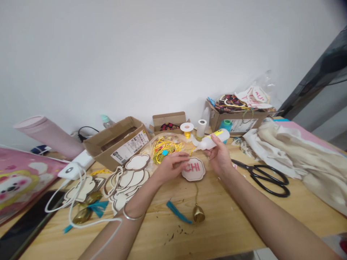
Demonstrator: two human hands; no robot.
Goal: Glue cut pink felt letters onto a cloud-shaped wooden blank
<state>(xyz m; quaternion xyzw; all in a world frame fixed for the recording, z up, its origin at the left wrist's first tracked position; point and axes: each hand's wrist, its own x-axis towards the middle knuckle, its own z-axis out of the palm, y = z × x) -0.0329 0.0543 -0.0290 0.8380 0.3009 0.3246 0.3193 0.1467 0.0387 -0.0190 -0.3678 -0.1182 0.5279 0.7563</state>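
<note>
**OtherPoster:** Looks fiddly. What could be going wrong there?

**Me:** Mostly the white plastic squeeze bottle with the yellow label (217,138), I reckon. I'm holding it tilted, nozzle pointing down near the top edge of the pale scalloped plaque with pink lettering (195,174). If I'm squeezing too hard, a blob could be landing on those letters. And if my wrist is dragging, I could be tugging the thin olive-yellow cord (196,193) that's running from the plaque to the gold-coloured metal bell (198,213).

**OtherPoster:** Where's the plaque sitting, and how are you gripping everything?

**Me:** It's lying on the light wooden table (225,227), between my hands, with the bell resting nearer me. My right grip (219,156) is closing round the bottle. My left grip (175,164) is hovering loosely curled over the plaque's left side, covering part of it; can't tell whether those fingertips are actually touching or pinching anything.
</note>
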